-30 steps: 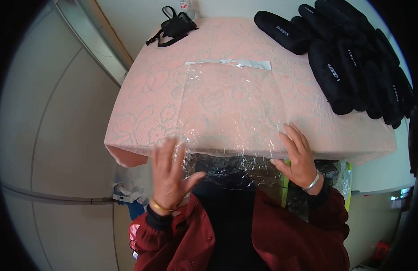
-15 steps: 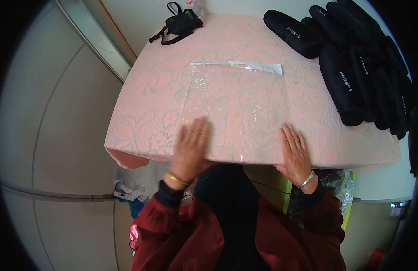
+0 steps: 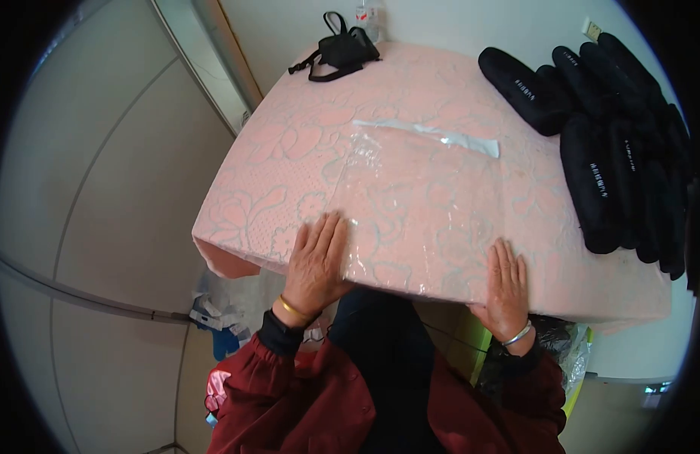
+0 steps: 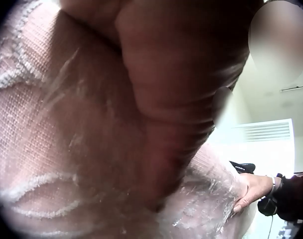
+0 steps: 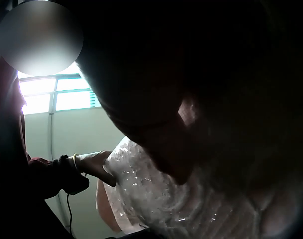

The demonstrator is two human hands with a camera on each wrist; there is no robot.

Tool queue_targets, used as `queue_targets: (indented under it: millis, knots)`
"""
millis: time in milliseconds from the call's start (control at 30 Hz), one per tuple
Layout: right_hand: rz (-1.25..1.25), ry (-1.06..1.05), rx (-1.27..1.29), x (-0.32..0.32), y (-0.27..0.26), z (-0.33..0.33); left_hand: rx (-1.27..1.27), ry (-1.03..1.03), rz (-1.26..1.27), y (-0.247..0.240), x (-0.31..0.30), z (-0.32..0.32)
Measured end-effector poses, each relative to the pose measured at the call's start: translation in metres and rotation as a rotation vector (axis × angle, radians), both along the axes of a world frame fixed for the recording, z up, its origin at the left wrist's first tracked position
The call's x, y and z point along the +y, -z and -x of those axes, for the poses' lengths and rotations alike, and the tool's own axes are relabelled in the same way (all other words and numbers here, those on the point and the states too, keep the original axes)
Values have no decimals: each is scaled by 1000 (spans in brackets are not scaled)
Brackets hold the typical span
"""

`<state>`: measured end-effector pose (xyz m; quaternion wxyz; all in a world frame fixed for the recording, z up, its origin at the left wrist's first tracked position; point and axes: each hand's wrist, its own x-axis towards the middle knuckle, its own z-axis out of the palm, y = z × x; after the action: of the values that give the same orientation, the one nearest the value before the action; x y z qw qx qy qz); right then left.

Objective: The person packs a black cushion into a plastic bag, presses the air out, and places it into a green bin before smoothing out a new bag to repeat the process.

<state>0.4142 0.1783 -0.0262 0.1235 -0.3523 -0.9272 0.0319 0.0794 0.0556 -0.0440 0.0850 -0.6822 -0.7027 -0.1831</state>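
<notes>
A clear plastic bag (image 3: 422, 219) lies spread on the pink patterned tablecloth (image 3: 251, 189), with a white strip (image 3: 471, 144) along its far end. Its near end hangs over the table's front edge. My left hand (image 3: 317, 261) rests with straight fingers on the bag's left side near that edge. On the opposite side, my right hand (image 3: 507, 287) lies with fingers extended along the bag's right border. Both thumbs reach down at the table edge. In the left wrist view, the left thumb (image 4: 159, 149) presses against the film and cloth.
Several black padded rolls (image 3: 599, 181) with white lettering are piled at the right. At the back left are a small black bag (image 3: 348, 49) with straps and a clear bottle (image 3: 371, 23). Below the table's right side stands a yellow-green box (image 3: 471, 340) with dark plastic.
The near part of the bag was lifted and crinkled, and now lies smooth over the edge. My left hand came down onto it from the air. The head view has shifted and tilted.
</notes>
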Motion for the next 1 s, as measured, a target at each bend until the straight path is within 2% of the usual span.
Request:
queue_targets:
  millis: [233, 400, 433, 500, 633, 833, 933, 1000]
  knots:
    - [-12, 4, -27, -40, 5, -23, -37, -4, 97, 0, -49, -15]
    - [28, -3, -32, -47, -5, -38, -28, 37, 81, 0, -52, -14]
    - [36, -27, 38, -44, -7, -37, -21, 33, 80, 0, -52, -14]
    - [57, -80, 179, -34, -10, -34, -7, 21, 86, 0, -52, -15]
    - [7, -141, 250, -26, -16, 13, 39, 10, 61, 4, -51, -16]
    - [-18, -122, 228, -15, 16, 41, 34, 53, 73, -6, -49, -11]
    - [-27, -104, 163, -17, 18, 41, 17, 44, 118, -13, -37, -33]
    - [-38, -88, 134, -16, 19, 42, -48, 237, 0, -23, -9, -69]
